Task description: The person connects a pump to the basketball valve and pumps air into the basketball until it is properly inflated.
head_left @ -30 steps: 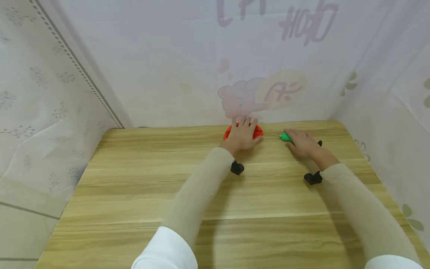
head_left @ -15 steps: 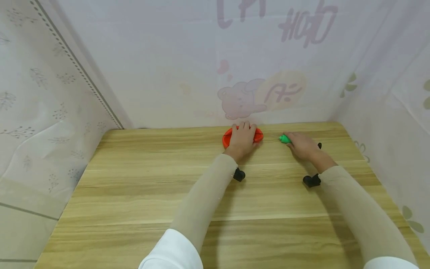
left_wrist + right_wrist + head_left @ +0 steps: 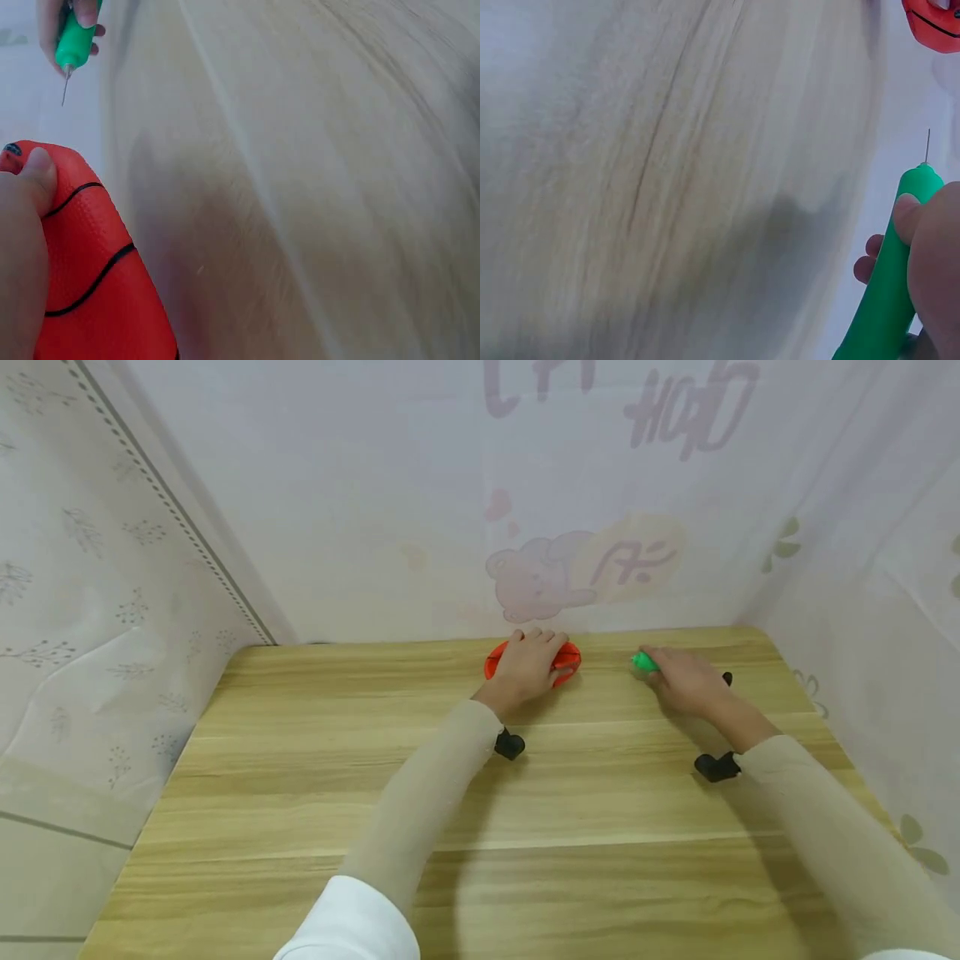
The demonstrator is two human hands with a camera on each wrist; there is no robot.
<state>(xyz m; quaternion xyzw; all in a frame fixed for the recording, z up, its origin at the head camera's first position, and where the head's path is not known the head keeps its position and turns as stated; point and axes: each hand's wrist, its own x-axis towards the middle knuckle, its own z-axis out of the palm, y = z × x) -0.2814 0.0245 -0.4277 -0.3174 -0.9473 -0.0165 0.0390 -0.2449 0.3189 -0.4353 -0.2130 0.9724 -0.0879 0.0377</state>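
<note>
A limp, dented red ball [image 3: 568, 662] with black lines, like a deflated basketball, is at the back of the table. My left hand [image 3: 527, 662] grips it from above; in the left wrist view the thumb presses the ball [image 3: 97, 262] beside a small dark spot. To the right, my right hand [image 3: 690, 681] holds a green ball pump [image 3: 643, 661]. The right wrist view shows fingers and thumb wrapped round the pump [image 3: 889, 292], its thin needle [image 3: 928, 146] pointing toward the ball, with a gap between them. The pump's rear end is hidden.
Both hands work near the back edge of the wooden table [image 3: 300, 760]. Behind it hangs a pale printed cloth [image 3: 375, 527], with more cloth at either side. A black wrist mount [image 3: 510, 745] shows under the left forearm and another mount [image 3: 716, 767] under the right.
My left hand lay spread over the ball a second ago; its fingers have since curled round it, and hand and ball shifted slightly left. My right hand moved slightly right with the pump.
</note>
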